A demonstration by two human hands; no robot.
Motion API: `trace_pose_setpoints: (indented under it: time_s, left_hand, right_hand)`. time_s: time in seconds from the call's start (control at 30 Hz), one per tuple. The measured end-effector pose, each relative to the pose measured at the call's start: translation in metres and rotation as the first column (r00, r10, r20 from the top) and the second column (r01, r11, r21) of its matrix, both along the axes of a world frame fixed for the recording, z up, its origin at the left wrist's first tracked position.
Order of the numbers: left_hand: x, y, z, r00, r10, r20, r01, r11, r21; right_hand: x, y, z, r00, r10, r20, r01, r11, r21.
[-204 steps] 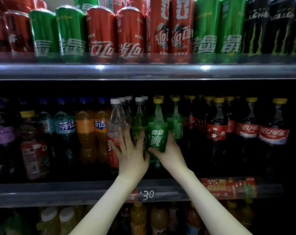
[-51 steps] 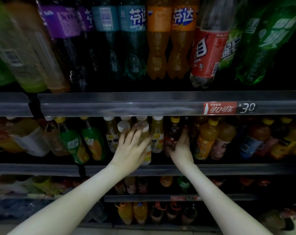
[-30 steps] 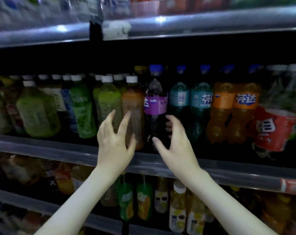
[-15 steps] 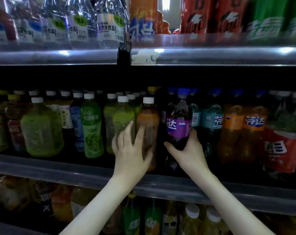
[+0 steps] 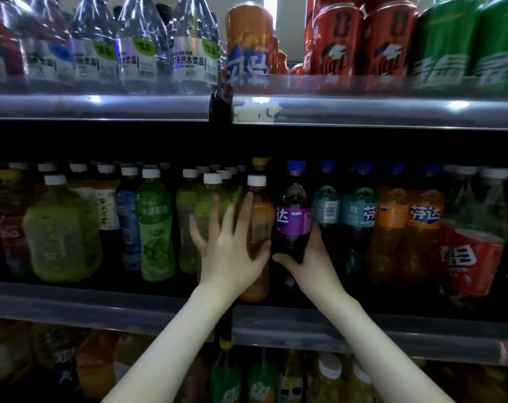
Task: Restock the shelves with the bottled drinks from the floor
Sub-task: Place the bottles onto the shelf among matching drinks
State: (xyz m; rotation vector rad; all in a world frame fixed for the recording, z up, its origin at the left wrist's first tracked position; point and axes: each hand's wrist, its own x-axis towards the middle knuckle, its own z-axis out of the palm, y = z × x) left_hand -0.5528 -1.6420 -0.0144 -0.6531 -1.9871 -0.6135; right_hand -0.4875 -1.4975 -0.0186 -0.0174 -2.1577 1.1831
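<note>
My right hand still grips the purple Fanta bottle; my left hand now presses wide fingers against the brown bottle.

Shop drinks aisle, tiered shelves, rows of bottles (cans above)

The top shelf and the middle shelf have grey metal front rails, split by a black post. A bright light glows overhead and glints on the top rail; under it, deep shadow.
</note>
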Motion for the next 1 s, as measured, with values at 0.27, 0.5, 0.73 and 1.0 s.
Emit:
trace_pose_setpoints:
  time_s: [0.27, 0.5, 0.73, 1.0]
  left_hand:
    - [0.010, 0.015, 0.016, 0.969, -0.156, 0.191, 0.133, 0.983, 0.128]
    - [0.037, -0.002, -0.016, 0.820, -0.571, -0.028, 0.559, 0.790, 0.250]
    - [0.062, -0.037, -0.033, 0.789, -0.600, -0.130, 0.614, 0.765, 0.197]
    - [0.146, -0.105, -0.043, 0.814, -0.575, -0.081, 0.580, 0.805, 0.121]
  right_hand:
    - [0.005, -0.019, -0.011, 0.979, -0.191, -0.075, 0.202, 0.961, 0.190]
    - [0.026, -0.035, -0.016, 0.984, 0.000, -0.178, 0.080, 0.893, 0.444]
    - [0.040, -0.054, -0.026, 0.949, 0.211, -0.235, -0.119, 0.928, 0.352]
    - [0.097, -0.100, -0.045, 0.882, 0.265, -0.391, -0.186, 0.956, 0.229]
